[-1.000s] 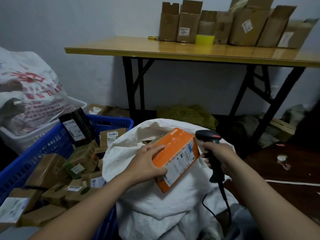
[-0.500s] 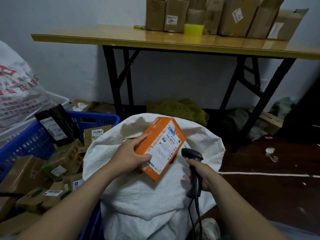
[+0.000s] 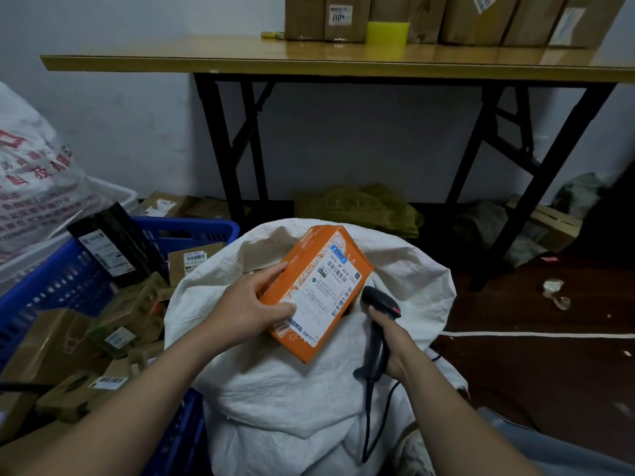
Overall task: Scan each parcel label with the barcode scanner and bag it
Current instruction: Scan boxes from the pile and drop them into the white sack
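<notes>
Head view. An orange parcel [image 3: 299, 269] is held tilted above the open mouth of a white woven sack [image 3: 292, 400], at 6 o'clock of the frame, with its white label [image 3: 323, 304] turned upward. The parcel's left side is grasped by the left hand [image 3: 251, 304], the thumb laid at the label's edge. A black barcode scanner [image 3: 379, 302], at 4 o'clock of the parcel and just beside it, is gripped by its handle in the right hand [image 3: 395, 348]. Its cable is seen trailing down over the sack. A blue crate [image 3: 62, 280] of labelled cartons is seen at 8 o'clock, against the sack. A table [image 3: 240, 60] bearing cardboard boxes [image 3: 474, 18] and a yellow roll [image 3: 387, 33] is shown at 12 o'clock.
</notes>
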